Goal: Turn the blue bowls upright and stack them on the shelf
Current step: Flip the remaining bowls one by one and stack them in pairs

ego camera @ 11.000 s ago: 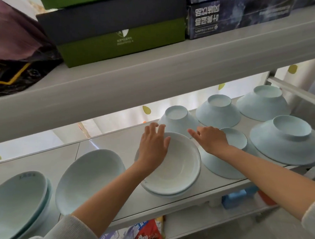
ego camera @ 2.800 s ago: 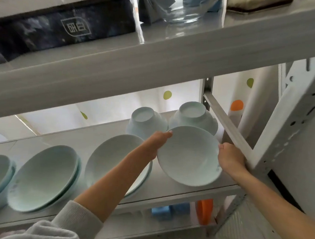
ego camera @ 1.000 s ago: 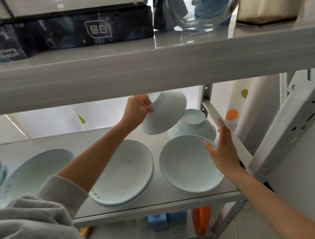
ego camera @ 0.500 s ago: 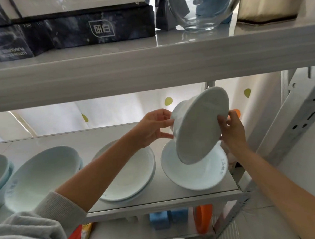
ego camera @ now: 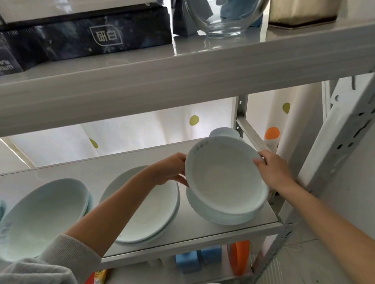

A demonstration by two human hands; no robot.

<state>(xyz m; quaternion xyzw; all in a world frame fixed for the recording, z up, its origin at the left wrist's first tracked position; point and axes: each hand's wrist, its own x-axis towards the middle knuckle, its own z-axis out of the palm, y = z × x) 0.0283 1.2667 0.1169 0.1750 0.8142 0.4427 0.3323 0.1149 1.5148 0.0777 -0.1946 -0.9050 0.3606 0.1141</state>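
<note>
Bowl [ego camera: 226,178] tilted btwn L fingers [ego camera: 178,160], R fingers [ego camera: 260,161]

White shelf [ego camera: 190,231]: upright pale-blue bowl stacks [ego camera: 152,216] in row; inverted bowl [ego camera: 223,132] rear right.

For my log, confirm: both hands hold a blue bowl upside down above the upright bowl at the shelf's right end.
Not upside down: the head view shows the held bowl open side up, left hand and right hand gripping it above the lower bowl.
</note>
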